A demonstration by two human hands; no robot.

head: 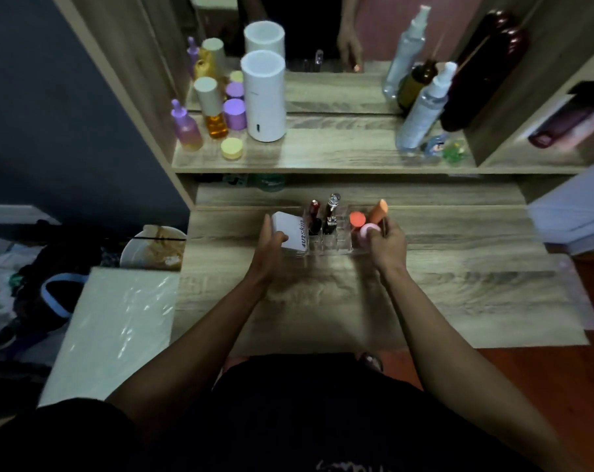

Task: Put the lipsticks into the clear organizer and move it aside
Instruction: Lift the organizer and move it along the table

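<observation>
Only readable bit is on the white box (288, 235) at the left end of the clear organizer (326, 245): purple letters running up its side, looks like "4Uskin". There's pale print on the dark shirt (350, 466) too, way too blurry.

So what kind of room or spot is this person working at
Most likely a dressing table in a bedroom. A mirror stands at the back of the wooden desk, skincare bottles and spray bottles line the shelf, and a clear organizer holds lipsticks.
</observation>
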